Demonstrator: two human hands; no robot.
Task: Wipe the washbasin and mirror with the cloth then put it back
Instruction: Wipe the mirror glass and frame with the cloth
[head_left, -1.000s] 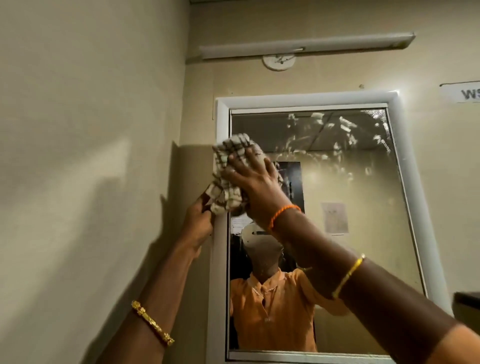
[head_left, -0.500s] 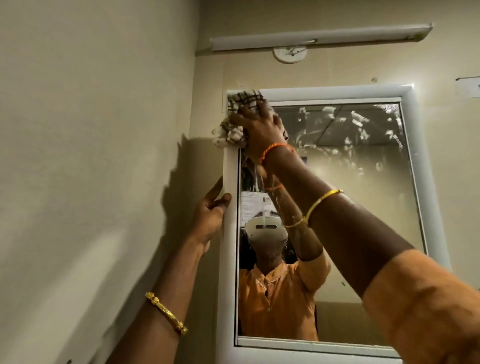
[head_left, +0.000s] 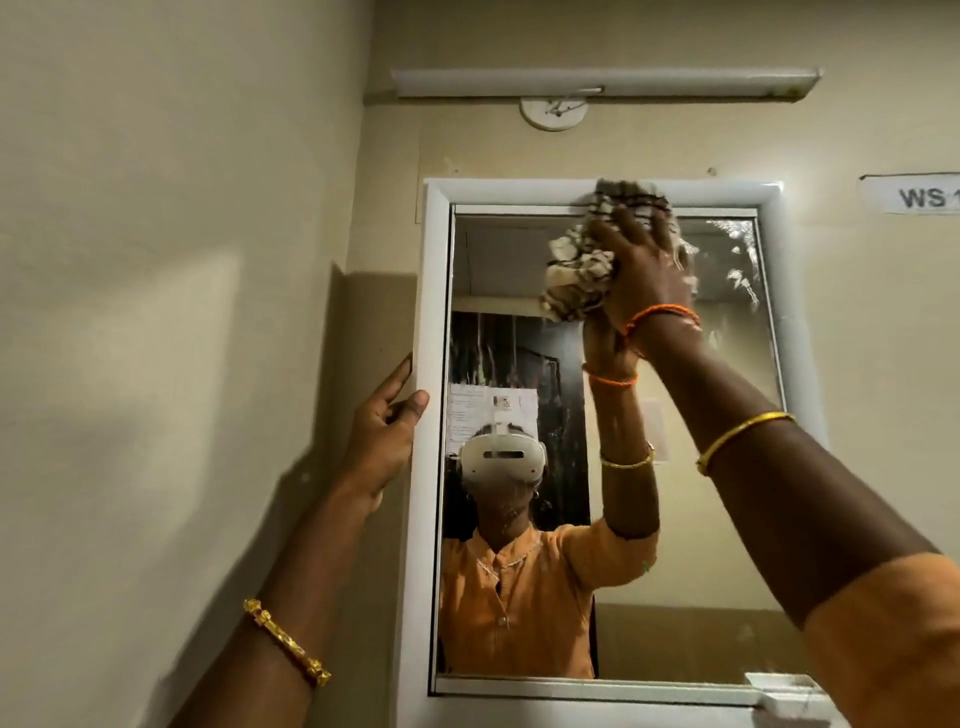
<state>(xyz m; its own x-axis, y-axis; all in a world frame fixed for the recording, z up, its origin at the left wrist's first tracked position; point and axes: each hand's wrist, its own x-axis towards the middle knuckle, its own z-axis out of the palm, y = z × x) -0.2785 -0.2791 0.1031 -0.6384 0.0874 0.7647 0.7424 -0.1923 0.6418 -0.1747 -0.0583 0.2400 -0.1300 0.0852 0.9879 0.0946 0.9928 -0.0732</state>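
Note:
A white-framed mirror (head_left: 696, 519) hangs on the beige wall ahead. My right hand (head_left: 641, 270) presses a crumpled checked cloth (head_left: 576, 283) against the glass near the top edge, right of centre. The cloth bunches out to the left of my palm and up over the top frame. My left hand (head_left: 382, 441) grips the left side of the mirror frame (head_left: 428, 291), thumb on the front. White streaks mark the glass at the upper right corner. The washbasin is out of view.
A side wall (head_left: 156, 312) stands close on the left, meeting the mirror wall in a corner. A tube light fitting (head_left: 602, 83) runs above the mirror. A label reading "WS" (head_left: 914, 195) is stuck at the far right. A small white ledge (head_left: 784, 691) sits at the mirror's lower right.
My right hand has carried the cloth from the mirror's upper left corner rightward along the top edge. My left hand stays on the left frame.

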